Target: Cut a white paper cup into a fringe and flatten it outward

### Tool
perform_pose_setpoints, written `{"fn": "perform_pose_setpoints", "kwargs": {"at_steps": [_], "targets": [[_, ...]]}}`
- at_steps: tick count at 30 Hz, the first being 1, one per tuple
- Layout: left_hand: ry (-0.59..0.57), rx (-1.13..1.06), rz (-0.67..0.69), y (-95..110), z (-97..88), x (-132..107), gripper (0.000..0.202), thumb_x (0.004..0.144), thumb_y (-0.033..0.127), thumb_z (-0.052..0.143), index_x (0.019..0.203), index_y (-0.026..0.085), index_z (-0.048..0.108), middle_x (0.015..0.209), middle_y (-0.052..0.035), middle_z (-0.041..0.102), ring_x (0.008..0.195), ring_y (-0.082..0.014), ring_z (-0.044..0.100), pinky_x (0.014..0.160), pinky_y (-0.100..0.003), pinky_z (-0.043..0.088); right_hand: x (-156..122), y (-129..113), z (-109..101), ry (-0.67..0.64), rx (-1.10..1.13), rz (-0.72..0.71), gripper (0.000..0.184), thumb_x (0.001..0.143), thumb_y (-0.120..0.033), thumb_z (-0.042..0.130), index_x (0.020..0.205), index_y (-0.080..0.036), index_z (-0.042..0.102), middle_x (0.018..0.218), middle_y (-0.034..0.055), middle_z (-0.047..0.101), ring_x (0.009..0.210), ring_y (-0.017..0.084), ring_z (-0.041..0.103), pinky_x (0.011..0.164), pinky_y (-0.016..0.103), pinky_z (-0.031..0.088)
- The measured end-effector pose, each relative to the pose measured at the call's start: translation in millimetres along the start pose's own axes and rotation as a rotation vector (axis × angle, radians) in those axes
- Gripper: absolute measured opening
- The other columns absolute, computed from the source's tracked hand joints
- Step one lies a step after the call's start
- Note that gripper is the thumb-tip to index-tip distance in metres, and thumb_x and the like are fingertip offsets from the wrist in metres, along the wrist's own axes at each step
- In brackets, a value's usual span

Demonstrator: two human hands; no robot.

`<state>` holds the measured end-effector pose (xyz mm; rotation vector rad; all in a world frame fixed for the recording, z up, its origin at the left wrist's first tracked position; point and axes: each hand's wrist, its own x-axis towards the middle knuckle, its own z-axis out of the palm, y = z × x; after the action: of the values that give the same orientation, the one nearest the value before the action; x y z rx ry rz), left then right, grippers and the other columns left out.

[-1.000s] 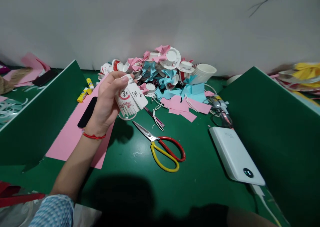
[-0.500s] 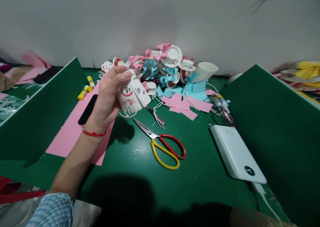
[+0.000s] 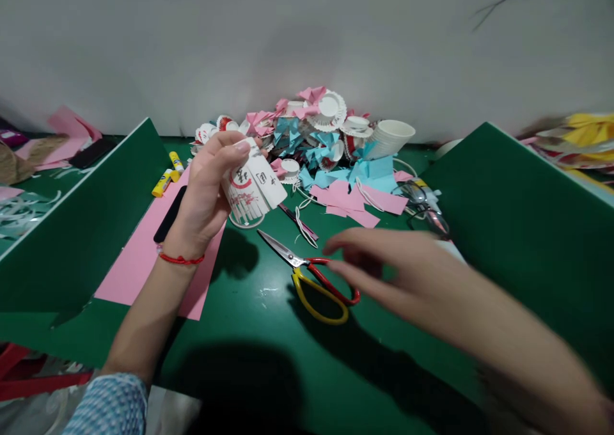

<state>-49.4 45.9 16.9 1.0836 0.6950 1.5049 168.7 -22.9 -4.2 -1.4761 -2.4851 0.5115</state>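
Here's the left hand (image 3: 208, 179), clamped on the slit paper cup (image 3: 252, 189), lifted above the green table (image 3: 249, 323), left of centre; its cut strips (image 3: 271, 192) fan downward and to the right. Well apart from it, the right hand (image 3: 393, 265) is a blur, thumb and fingers parted at the scissors' (image 3: 296, 262) red loop (image 3: 355, 299); contact, I can't tell! The scissors lie on a diagonal, blades pointing away and left, loops nearer and right. Farther out, pink scraps (image 3: 343, 196), then a heap of paper cups (image 3: 329, 107) by the wall (image 3: 192, 51).
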Motion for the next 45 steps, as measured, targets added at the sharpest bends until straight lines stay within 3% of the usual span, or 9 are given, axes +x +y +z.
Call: {"fn": "perform_pose_setpoints", "kwargs": {"at_steps": [3, 12, 19, 23, 26, 29, 34, 40, 45], "targets": [[0.016, -0.023, -0.029, 0.4, 1.9, -1.4, 0.015, 0.071, 0.023, 0.064, 0.082, 0.019, 0.054, 0.081, -0.0011, 0.063, 0.102, -0.0226, 0.065, 0.086, -0.034, 0.052, 12.2, -2.9, 33.4, -0.362, -0.233, 0.236, 0.037, 0.074, -0.010, 0.068, 0.110, -0.014, 0.061, 0.093, 0.0146, 0.066, 0.077, 0.027, 0.065, 0.057, 0.030, 0.041], [0.026, -0.044, -0.103, -3.1, 4.9, -0.2, 0.013, 0.068, 0.023, 0.057, 0.080, 0.021, 0.051, 0.073, 0.0007, 0.065, 0.100, -0.0215, 0.066, 0.081, -0.033, 0.054, 13.3, 15.8, 87.0, -0.204, -0.057, 0.212, 0.053, 0.076, -0.001, 0.048, 0.127, -0.014, 0.048, 0.098, 0.0132, 0.065, 0.085, 0.023, 0.062, 0.065, 0.028, 0.041], [0.010, -0.049, -0.057, 1.3, -3.1, 2.4, 0.014, 0.065, 0.024, 0.058, 0.079, 0.022, 0.057, 0.078, -0.0012, 0.068, 0.095, -0.0220, 0.067, 0.077, -0.030, 0.054, 6.4, 21.9, 84.0, 0.081, 0.719, -0.026, 0.030, 0.082, -0.021, 0.054, 0.112, -0.021, 0.049, 0.078, -0.0003, 0.057, 0.065, 0.013, 0.052, 0.062, 0.025, 0.042], [0.062, -0.088, -0.024, 6.5, -7.8, 5.0, 0.011, 0.067, 0.024, 0.055, 0.076, 0.024, 0.059, 0.077, -0.0013, 0.068, 0.097, -0.0218, 0.065, 0.080, -0.031, 0.053, 1.8, 13.0, 78.2, -0.092, 0.975, -0.037, 0.035, 0.079, -0.039, 0.066, 0.100, -0.023, 0.043, 0.074, -0.0043, 0.043, 0.063, 0.011, 0.044, 0.060, 0.023, 0.040], [0.093, -0.086, 0.037, 10.2, -8.0, 5.1, 0.009, 0.070, 0.024, 0.053, 0.076, 0.023, 0.060, 0.079, -0.0024, 0.068, 0.098, -0.0226, 0.064, 0.081, -0.032, 0.053, -1.6, 7.7, 73.1, -0.195, 0.943, -0.123, 0.053, 0.078, -0.063, 0.059, 0.105, -0.023, 0.039, 0.079, -0.0025, 0.039, 0.066, 0.013, 0.040, 0.061, 0.025, 0.039], [0.083, -0.081, 0.041, 11.6, -4.8, 2.6, 0.008, 0.072, 0.021, 0.054, 0.078, 0.021, 0.060, 0.077, -0.0025, 0.066, 0.097, -0.0222, 0.063, 0.084, -0.033, 0.052, -0.6, 2.7, 65.7, -0.117, 0.837, -0.189, 0.062, 0.080, -0.076, 0.039, 0.108, -0.020, 0.038, 0.084, 0.0011, 0.040, 0.072, 0.015, 0.040, 0.064, 0.028, 0.039], [0.074, -0.017, 0.018, 6.1, 1.1, -0.9, 0.009, 0.069, 0.022, 0.059, 0.078, 0.022, 0.060, 0.083, -0.0050, 0.067, 0.104, -0.0263, 0.062, 0.086, -0.035, 0.051, 12.2, -9.3, 49.4, 0.046, 0.824, -0.197, 0.060, 0.082, -0.077, 0.035, 0.099, -0.019, 0.044, 0.072, -0.0011, 0.041, 0.063, 0.014, 0.036, 0.055, 0.027, 0.032], [-0.029, 0.017, 0.056, -5.2, 2.5, -0.3, 0.011, 0.074, 0.018, 0.057, 0.079, 0.021, 0.066, 0.083, -0.0016, 0.064, 0.074, -0.0156, 0.064, 0.068, -0.028, 0.051, 18.6, -13.6, 42.6, 0.043, 0.898, -0.174, 0.060, 0.083, -0.074, 0.038, 0.101, -0.017, 0.049, 0.067, -0.0022, 0.040, 0.060, 0.013, 0.035, 0.051, 0.025, 0.029], [-0.067, 0.007, 0.041, -15.5, 3.4, 0.4, 0.009, 0.075, 0.022, 0.062, 0.083, 0.021, 0.066, 0.084, -0.0007, 0.065, 0.081, -0.0170, 0.065, 0.075, -0.030, 0.051, 15.1, -10.5, 43.7, 0.046, 0.898, -0.148, 0.062, 0.084, -0.074, 0.037, 0.104, -0.016, 0.049, 0.067, -0.0026, 0.040, 0.059, 0.012, 0.035, 0.052, 0.025, 0.029]]}}
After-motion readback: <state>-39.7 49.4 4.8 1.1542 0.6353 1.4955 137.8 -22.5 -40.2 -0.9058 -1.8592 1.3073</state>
